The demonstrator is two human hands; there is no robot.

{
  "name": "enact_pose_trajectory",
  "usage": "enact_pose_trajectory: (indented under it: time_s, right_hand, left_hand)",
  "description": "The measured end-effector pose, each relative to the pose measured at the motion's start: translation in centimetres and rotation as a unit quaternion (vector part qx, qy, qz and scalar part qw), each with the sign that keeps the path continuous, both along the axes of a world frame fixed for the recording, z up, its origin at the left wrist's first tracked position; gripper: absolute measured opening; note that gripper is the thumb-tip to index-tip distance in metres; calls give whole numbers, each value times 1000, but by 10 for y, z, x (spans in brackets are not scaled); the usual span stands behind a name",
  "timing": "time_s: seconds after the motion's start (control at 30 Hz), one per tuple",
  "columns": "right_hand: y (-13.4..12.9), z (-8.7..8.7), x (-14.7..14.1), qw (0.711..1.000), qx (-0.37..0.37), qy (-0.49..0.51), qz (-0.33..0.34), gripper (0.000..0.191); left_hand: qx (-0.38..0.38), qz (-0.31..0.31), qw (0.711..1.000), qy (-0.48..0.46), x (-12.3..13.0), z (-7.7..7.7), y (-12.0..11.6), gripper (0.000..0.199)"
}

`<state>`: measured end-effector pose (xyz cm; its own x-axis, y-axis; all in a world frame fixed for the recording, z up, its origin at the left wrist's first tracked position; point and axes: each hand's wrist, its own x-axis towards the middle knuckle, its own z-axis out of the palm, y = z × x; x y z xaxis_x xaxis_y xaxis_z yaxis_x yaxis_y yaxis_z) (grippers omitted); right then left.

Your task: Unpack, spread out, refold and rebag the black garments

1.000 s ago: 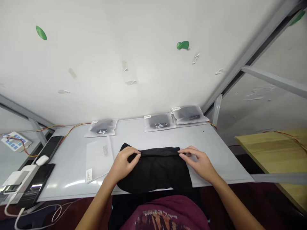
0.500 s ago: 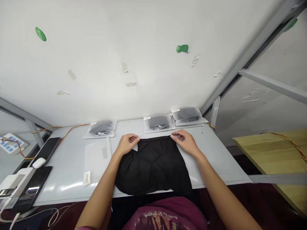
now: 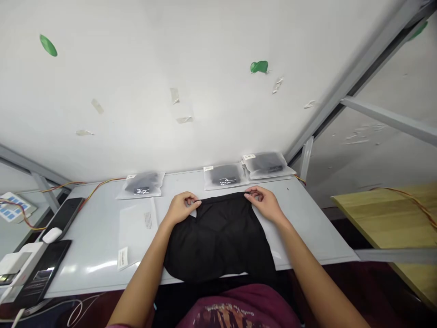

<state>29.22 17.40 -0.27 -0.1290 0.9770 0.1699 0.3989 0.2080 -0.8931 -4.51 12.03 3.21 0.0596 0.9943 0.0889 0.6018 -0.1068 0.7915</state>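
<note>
A black fabric garment (image 3: 218, 241) with a straight band along its far edge lies spread on the grey table, its near edge reaching the table's front. My left hand (image 3: 182, 207) pinches the band's left corner between thumb and fingers; a small white tag-like corner shows beside it. At the opposite corner, my right hand (image 3: 264, 202) has a similar pinch on the band. The garment is smooth with slight wrinkles, and its exact kind cannot be made out.
Frosted bags with dark contents lie along the wall: one bag (image 3: 142, 184) at left, another bag (image 3: 224, 176) at centre, and stacked bags (image 3: 266, 165) at right. A flat clear bag (image 3: 136, 228) is left of the garment. Phones (image 3: 44, 273), an earbud case (image 3: 52, 235) and cables crowd the left edge.
Both hands keep their pinch on the band, and the garment has barely shifted. The camera view has turned very slightly.
</note>
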Motion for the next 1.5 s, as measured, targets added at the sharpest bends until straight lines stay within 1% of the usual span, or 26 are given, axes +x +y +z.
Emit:
enact_pose_trajectory:
  time_s: [0.1, 0.23, 0.3, 0.37, 0.47, 0.57, 0.63, 0.7, 0.8, 0.9, 1.0, 1.03, 1.1, 1.17, 1.23, 1.3, 1.37, 1.43, 1.5]
  right_hand:
    - [1, 6, 2, 1000, -16, 20, 2, 50]
    - [-8, 25, 7, 999, -25, 29, 14, 52]
    - [-19, 36, 12, 999, -27, 25, 22, 47]
    - [-34, 46, 19, 999, -32, 18, 32, 40]
    - [-61, 56, 31, 998, -22, -5, 62, 30]
    - [-85, 54, 42, 993, 22, -29, 116, 20]
    - [-95, 46, 46, 987, 48, -41, 148, 17]
    - [-102, 37, 48, 981, 72, -61, 169, 18]
    - [-109, 28, 46, 971, 107, -108, 184, 22]
    - [-122, 31, 46, 961, 140, -160, 176, 21]
    - [-146, 33, 51, 950, 157, -194, 188, 25]
    - [-155, 31, 53, 944, 158, -204, 203, 31]
    - [-171, 21, 58, 931, 167, -225, 233, 45]
    - [-182, 7, 62, 924, 196, -228, 236, 50]
    - [-185, -5, 65, 927, 225, -207, 217, 55]
    - [-184, -9, 66, 934, 229, -180, 207, 57]
    - [-180, -5, 67, 945, 200, -159, 205, 52]
    - [-176, 3, 67, 958, 158, -139, 194, 45]
    - [-173, 12, 66, 973, 122, -112, 162, 38]
  left_hand:
    - [-19, -16, 1000, -19, -1, 8, 4, 35]
    - [-21, -29, 999, -40, 3, 28, 1, 36]
    - [-13, -27, 999, -43, 8, 39, -9, 32]
    - [-5, -26, 999, -40, 12, 48, -26, 26]
    - [30, -40, 999, -22, 17, 53, -56, 17]
    - [83, -88, 993, 8, 17, 46, -84, 11]
    - [104, -126, 986, 40, 16, 36, -97, 13]
    - [121, -151, 978, 76, 16, 26, -105, 15]
    - [143, -148, 973, 105, 19, 18, -112, 14]
    - [163, -121, 970, 132, 24, 22, -123, 12]
    - [202, -95, 958, 179, 29, 26, -145, 12]
    - [216, -94, 952, 195, 31, 25, -154, 15]
    - [248, -103, 936, 225, 33, 18, -170, 19]
    - [287, -112, 917, 252, 32, 8, -184, 16]
    - [322, -110, 901, 268, 29, -1, -192, 17]
    - [338, -110, 895, 270, 26, -6, -196, 19]
    - [344, -115, 897, 255, 24, -5, -197, 21]
    - [343, -108, 905, 230, 24, -2, -197, 23]
    - [328, -87, 920, 197, 26, 2, -195, 22]
